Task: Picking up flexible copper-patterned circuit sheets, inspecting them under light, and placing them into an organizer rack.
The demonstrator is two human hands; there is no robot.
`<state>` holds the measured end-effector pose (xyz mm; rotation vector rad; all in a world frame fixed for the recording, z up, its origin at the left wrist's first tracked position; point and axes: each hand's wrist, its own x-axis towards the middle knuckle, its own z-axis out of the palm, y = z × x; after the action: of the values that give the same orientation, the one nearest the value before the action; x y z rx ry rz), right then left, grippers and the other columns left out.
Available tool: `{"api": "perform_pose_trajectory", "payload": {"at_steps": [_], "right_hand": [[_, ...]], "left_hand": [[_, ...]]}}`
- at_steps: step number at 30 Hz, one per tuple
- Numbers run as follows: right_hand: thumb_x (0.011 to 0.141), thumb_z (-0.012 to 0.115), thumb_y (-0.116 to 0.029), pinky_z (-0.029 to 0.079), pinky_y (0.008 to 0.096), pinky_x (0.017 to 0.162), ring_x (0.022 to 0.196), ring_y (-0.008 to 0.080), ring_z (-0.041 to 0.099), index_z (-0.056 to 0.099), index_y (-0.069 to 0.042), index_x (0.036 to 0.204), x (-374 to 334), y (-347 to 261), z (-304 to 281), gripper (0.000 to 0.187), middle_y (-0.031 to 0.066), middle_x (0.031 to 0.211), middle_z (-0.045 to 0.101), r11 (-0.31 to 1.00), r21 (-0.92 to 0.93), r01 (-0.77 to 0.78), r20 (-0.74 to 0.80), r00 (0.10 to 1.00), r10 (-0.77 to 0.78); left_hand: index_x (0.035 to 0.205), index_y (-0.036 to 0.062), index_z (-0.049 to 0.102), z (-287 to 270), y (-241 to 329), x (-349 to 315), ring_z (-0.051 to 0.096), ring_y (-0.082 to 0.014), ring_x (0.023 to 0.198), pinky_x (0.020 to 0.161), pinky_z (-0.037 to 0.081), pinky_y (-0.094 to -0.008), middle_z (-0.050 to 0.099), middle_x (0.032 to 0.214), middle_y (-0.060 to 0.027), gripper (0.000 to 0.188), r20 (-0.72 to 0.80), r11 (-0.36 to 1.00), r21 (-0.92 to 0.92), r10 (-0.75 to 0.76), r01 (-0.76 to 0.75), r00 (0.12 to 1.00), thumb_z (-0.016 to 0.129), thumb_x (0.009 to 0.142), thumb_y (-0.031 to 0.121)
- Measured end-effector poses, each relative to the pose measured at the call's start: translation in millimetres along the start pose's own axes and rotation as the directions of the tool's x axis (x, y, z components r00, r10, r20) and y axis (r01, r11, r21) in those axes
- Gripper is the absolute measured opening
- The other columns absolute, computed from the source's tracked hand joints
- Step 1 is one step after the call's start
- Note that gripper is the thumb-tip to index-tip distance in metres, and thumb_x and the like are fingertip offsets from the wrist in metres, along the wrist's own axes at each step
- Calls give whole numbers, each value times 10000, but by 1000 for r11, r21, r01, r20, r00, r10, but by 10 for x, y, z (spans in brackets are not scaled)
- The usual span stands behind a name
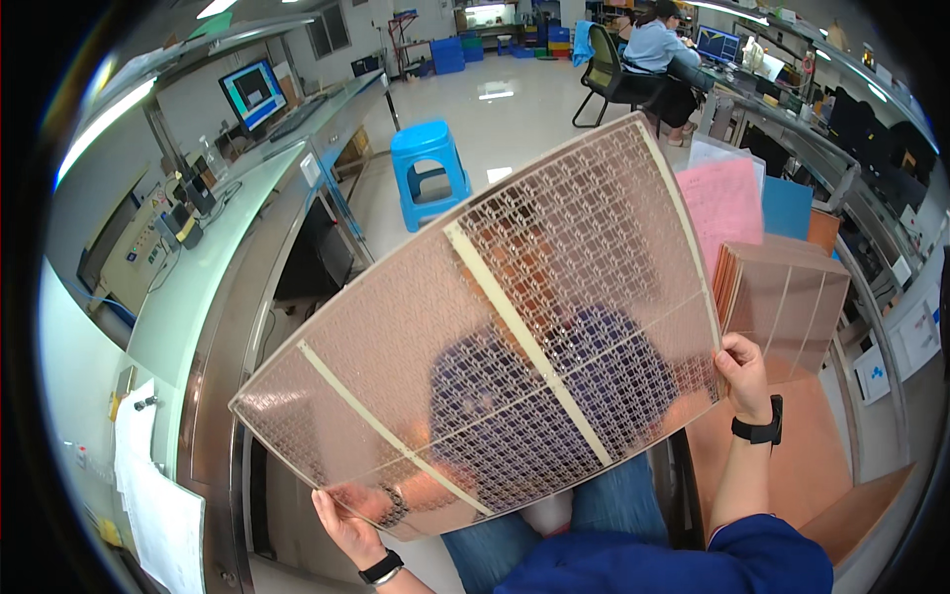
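Note:
A large, thin, shiny copper-coloured panel (396, 342), patterned with a fine repeating grid and pale strips like a circuit board sheet, is tilted in front of me above my lap. My left hand (346, 530) pinches its lower left edge, fingers partly behind it. At the right edge, near the lower corner, my right hand (744, 378) grips it with the thumb on the front face. The glossy surface mirrors a blurred reflection. Right of the panel stands a stack of similar copper-coloured panels (792, 307), with pink paper (720, 203) behind it.
Along the left runs a glass-topped workbench (203, 287) with a monitor (252, 94) and loose papers (158, 485). A blue plastic stool (427, 173) stands on the floor beyond. At the far right a person (655, 49) sits at a desk with a screen.

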<state>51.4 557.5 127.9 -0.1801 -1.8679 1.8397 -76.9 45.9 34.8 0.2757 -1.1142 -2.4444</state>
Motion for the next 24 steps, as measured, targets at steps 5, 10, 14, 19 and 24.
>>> {"api": "perform_pose_trajectory", "payload": {"at_steps": [5,10,14,19,24], "right_hand": [[821,644,-146,384,198,617,661,41,466,613,-21,839,-16,29,-26,130,-28,731,562,999,29,20,3,1000,-20],[823,636,-131,393,202,644,696,49,485,612,-12,832,-38,53,-28,122,-18,752,575,997,25,76,-5,997,-76],[852,601,-135,389,196,645,679,42,472,579,-11,932,-7,41,-4,149,-23,793,561,991,27,135,-28,991,-134],[889,549,-139,405,191,638,703,48,485,524,-24,1037,81,-75,3,189,-24,795,542,974,89,207,-22,978,-205],[920,476,-145,414,254,845,946,117,516,504,-32,1120,365,45,-75,231,47,1065,550,954,208,216,-212,962,-172]], "left_hand": [[1028,29,534,-122,-23,52,505,-104,947,851,415,-258,539,983,-17,174,67,1000,4,2,-2,998,521,896,142],[1031,-6,517,-50,7,9,525,-107,887,773,436,-242,549,943,-43,194,-5,999,-38,37,-38,999,544,875,107],[1063,-11,512,-40,53,43,532,-115,878,772,441,-243,555,942,-44,205,-38,998,-14,65,-65,997,528,888,95],[1103,37,505,190,252,-62,519,-124,950,846,426,-263,553,1066,-50,204,215,990,-47,140,-133,967,493,913,109],[1144,145,524,370,242,30,463,-207,1150,945,425,-385,462,1287,-63,265,465,977,-46,206,-209,861,535,879,134]]}}
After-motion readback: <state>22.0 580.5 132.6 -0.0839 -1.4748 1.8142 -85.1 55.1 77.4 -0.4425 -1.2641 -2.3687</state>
